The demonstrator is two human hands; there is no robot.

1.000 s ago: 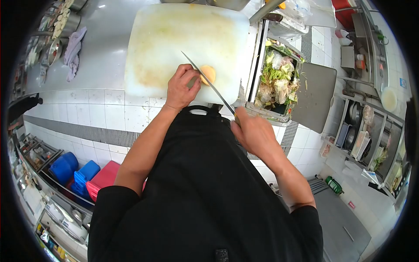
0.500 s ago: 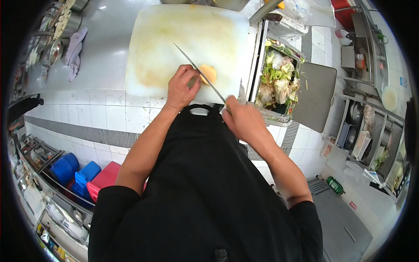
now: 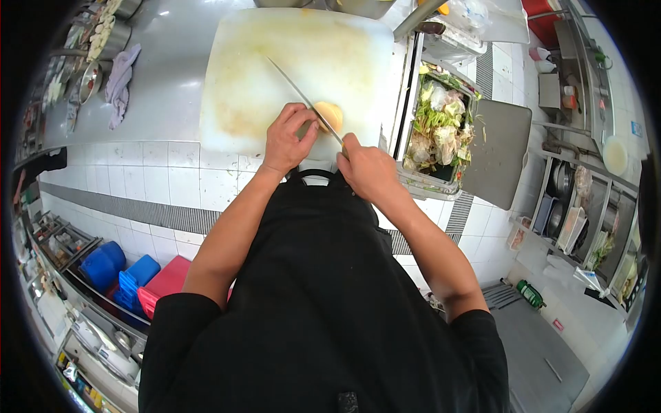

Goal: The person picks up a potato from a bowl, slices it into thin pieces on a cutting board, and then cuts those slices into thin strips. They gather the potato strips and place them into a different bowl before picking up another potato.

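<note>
Between the earlier frames and this moment, we had pushed the knife [image 3: 296,88] forward along its own length. Our right hand [image 3: 368,167] had come inward, nearer to our left hand [image 3: 286,141], and the tip of the blade had moved farther over the cutting board [image 3: 237,76], toward its far left part. From this we judged that we were in the middle of one long slicing stroke, and that the cut was perhaps not finished.

The round yellow piece [image 3: 330,117] lay on the near part of the board, just to the right of the blade, with its flat pale face up. It had hardly changed its place. Our left hand, too, had stayed almost as it was, beside the blade on the other side. Its fingers were bent, with the thumb curved toward them; we could not tell whether they were clamped on a part of the food, because the hand itself hid this. The fingers of our right hand were closed around the handle of the knife.

The board rested on the metal bench [image 3: 165,89], where a cloth [image 3: 120,86] lay well apart on the left. To the right of the board, vegetable scraps [image 3: 441,131] filled a bin [image 3: 441,191], as in the earlier frame.
</note>
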